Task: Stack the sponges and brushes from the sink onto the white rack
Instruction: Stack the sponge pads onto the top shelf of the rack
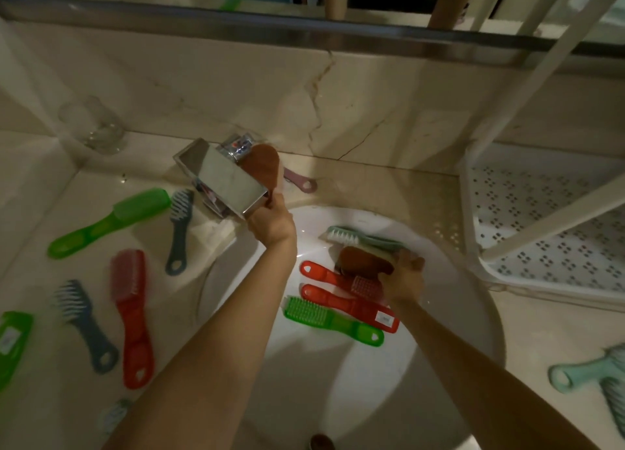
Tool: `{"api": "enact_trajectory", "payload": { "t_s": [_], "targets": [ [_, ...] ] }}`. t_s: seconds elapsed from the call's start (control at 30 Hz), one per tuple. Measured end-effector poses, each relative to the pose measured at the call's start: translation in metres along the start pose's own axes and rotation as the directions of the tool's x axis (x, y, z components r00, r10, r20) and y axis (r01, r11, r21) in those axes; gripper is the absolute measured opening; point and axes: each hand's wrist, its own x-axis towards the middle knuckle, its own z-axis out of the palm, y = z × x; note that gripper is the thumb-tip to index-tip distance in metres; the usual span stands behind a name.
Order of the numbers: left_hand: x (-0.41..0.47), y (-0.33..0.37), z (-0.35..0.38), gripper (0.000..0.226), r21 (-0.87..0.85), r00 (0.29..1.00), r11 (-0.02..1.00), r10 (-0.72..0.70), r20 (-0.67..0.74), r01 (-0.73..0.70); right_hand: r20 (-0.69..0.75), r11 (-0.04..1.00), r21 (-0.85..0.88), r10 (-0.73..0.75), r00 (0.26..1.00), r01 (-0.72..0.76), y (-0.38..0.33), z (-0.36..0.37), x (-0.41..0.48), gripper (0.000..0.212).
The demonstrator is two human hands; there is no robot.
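Note:
In the white sink [338, 382] lie two red brushes [341, 302], a green brush [333, 321], a pale mint brush [363, 238] and a brown sponge [363, 262]. My right hand [404, 278] rests on that brown sponge with fingers curled around its right end. My left hand [270, 223] is raised beside the chrome tap [220, 180] and pinches the lower edge of a second brown sponge [262, 167] standing behind the tap. The white rack [541, 219] stands on the counter at the right, its perforated shelf bare.
More brushes lie on the left counter: a green one [108, 221], two blue-grey ones [179, 233], a red one [132, 317]. A pink handle [302, 182] sits behind the tap, a glass [94, 124] at the back left, a mint brush [595, 382] at the right.

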Motion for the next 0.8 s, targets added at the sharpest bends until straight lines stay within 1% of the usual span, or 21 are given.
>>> {"api": "enact_trajectory", "payload": {
  "t_s": [0.03, 0.1, 0.27, 0.33, 0.43, 0.5, 0.57, 0.63, 0.7, 0.73, 0.8],
  "targets": [
    [0.009, -0.005, 0.004, 0.045, 0.003, 0.999, 1.000, -0.026, -0.022, 0.026, 0.000, 1.000, -0.001, -0.017, 1.000, 0.017, 0.001, 0.000, 0.000, 0.058],
    [0.007, 0.000, 0.006, 0.043, 0.004, 0.998, 0.999, -0.053, -0.032, 0.053, 0.006, 0.998, 0.039, -0.043, 0.999, 0.042, 0.000, -0.002, -0.001, 0.053],
    [-0.009, 0.017, 0.003, 0.030, -0.017, 0.998, 0.999, -0.036, -0.044, 0.035, -0.006, 0.988, 0.081, -0.131, 0.991, 0.131, -0.003, -0.009, -0.009, 0.041],
    [-0.013, 0.020, 0.001, 0.031, 0.060, 0.999, 0.998, 0.006, -0.051, -0.003, -0.048, 0.979, 0.086, -0.181, 0.982, 0.185, -0.004, -0.013, -0.015, 0.039],
    [-0.017, 0.021, 0.003, 0.030, 0.093, 0.998, 0.995, 0.047, -0.036, -0.043, -0.115, 0.960, -0.001, -0.278, 0.954, 0.280, -0.004, -0.021, -0.023, 0.046],
    [-0.021, 0.019, 0.003, 0.026, 0.140, 0.996, 0.988, 0.077, -0.049, -0.070, -0.181, 0.925, -0.083, -0.380, 0.907, 0.371, -0.002, -0.025, -0.028, 0.039],
    [-0.029, 0.019, 0.004, 0.022, 0.135, 0.995, 0.989, 0.071, -0.071, -0.061, -0.229, 0.891, -0.149, -0.454, 0.861, 0.430, -0.001, -0.031, -0.031, 0.033],
    [-0.037, 0.019, 0.004, 0.030, 0.081, 0.997, 0.996, 0.054, -0.050, -0.050, -0.226, 0.881, -0.164, -0.471, 0.853, 0.443, 0.000, -0.039, -0.034, 0.037],
    [-0.037, 0.019, 0.005, 0.051, 0.052, 0.995, 0.995, 0.085, -0.047, -0.083, -0.185, 0.893, -0.154, -0.446, 0.876, 0.423, 0.002, -0.046, -0.035, 0.040],
    [-0.034, 0.019, 0.007, 0.062, 0.070, 0.989, 0.989, 0.138, -0.056, -0.134, -0.160, 0.904, -0.142, -0.424, 0.891, 0.404, 0.002, -0.048, -0.035, 0.041],
    [-0.028, 0.020, 0.011, 0.073, 0.166, 0.967, 0.957, 0.250, -0.054, -0.238, -0.137, 0.922, -0.125, -0.382, 0.914, 0.366, 0.001, -0.051, -0.035, 0.042]
  ]
}}
